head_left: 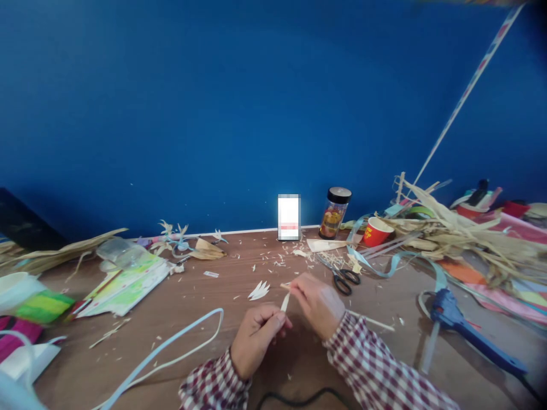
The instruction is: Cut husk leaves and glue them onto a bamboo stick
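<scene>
My left hand (258, 336) is closed, thumb against fingers, on a pale petal-shaped strip (285, 303) that points up and away from me. Close beside it, my right hand (318, 302) pinches a thin pale stick, whose tip (285, 286) pokes out left of the fingers. A pale length (376, 323) right of the wrist lines up with that tip and looks like the same stick. My right fingertips are at the strip's upper end; whether they touch it I cannot tell. Several white pointed petal pieces (258, 290) lie on the table just beyond my left hand.
Black-handled scissors (347, 280), a lidded jar (335, 213), a red cup (376, 232) and a blue glue gun (474, 333) stand or lie to the right, near heaped dry husks (453, 222). Scraps dot the brown table (205, 302). A pale looped cord (171, 344) lies left.
</scene>
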